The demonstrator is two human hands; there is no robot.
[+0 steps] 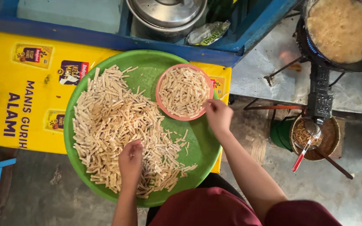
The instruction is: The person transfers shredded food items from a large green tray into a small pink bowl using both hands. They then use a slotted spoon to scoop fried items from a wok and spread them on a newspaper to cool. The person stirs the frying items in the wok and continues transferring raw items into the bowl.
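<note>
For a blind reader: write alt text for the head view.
Left hand rests in pale dough sticks on a green tray; right hand grips a pink bowl of sticks. A frothing wok stands right.

The left hand (130,161) rests on pale dough sticks (109,125) heaped in a green tray (197,146); the right hand (218,115) grips a filled pink bowl (184,92).

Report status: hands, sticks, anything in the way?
Left hand down in pale sticks on green tray. Right hand at pink bowl rim, grip unclear. Nothing in the way.
</note>
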